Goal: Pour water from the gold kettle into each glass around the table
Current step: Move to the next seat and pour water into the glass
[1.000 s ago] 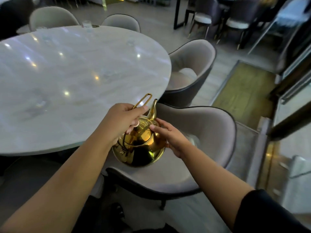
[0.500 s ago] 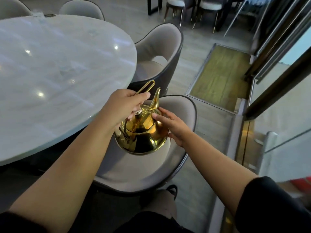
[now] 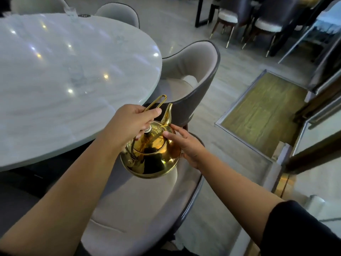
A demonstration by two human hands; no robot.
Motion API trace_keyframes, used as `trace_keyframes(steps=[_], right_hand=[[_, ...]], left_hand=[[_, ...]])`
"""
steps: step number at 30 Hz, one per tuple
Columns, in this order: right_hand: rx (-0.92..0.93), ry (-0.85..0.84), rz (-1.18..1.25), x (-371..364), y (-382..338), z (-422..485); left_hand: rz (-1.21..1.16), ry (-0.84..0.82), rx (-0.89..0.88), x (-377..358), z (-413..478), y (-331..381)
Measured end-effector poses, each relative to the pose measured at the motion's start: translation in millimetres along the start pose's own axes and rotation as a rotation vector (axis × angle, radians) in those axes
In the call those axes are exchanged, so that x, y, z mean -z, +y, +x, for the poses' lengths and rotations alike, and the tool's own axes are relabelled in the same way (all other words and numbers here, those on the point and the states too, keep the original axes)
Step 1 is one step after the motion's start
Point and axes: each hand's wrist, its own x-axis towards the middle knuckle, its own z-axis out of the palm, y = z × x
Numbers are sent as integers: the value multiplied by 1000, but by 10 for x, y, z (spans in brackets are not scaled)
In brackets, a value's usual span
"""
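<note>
The gold kettle (image 3: 153, 157) hangs upright in the air over a grey chair seat, just off the near right edge of the round white marble table (image 3: 60, 74). My left hand (image 3: 132, 124) is closed around its thin gold handle above the lid. My right hand (image 3: 186, 145) rests flat against the kettle's right side, fingers touching the body near the base of the spout. One clear glass (image 3: 70, 12) stands at the far edge of the table. No other glass shows clearly.
A grey chair (image 3: 147, 209) is directly under the kettle and another (image 3: 193, 74) sits beyond it at the table's right. More chairs stand at the far side. A floor mat (image 3: 262, 111) and glass doors are to the right.
The view has swung along the table's right edge while the kettle stayed in both hands. My grip is the same; the kettle stays upright.
</note>
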Motion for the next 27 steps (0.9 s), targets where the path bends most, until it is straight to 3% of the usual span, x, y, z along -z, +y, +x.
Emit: trace_keyframes(steps=[11, 27], right_hand=[[-48, -227, -71, 576, -386, 558], [-36, -609, -287, 1791, -1113, 1718]], left_hand=[[-29, 195, 113, -399, 477, 333], [-151, 609, 239, -1401, 1474, 830]])
